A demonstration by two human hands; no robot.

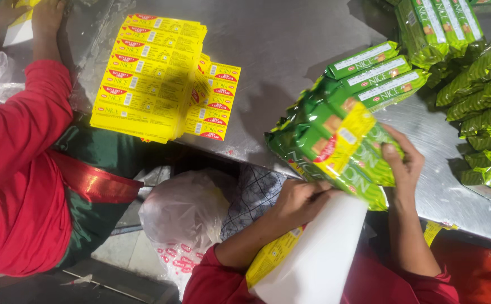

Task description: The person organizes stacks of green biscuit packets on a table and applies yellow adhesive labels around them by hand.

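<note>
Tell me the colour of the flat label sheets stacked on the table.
Yellow with red patches, head view: label sheets.

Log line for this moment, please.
left hand: on white sheet | right hand: grips green packet bundle | yellow label stack: on table

Bright overhead light, glare on the steel table, sharp focus, dark shadows.

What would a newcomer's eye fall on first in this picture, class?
The bundle of green packets at the middle, gripped by the left hand below and the right hand beside it. Next, the stack of yellow labels on the steel table, upper left, beside a co-worker's red sleeve.
</note>
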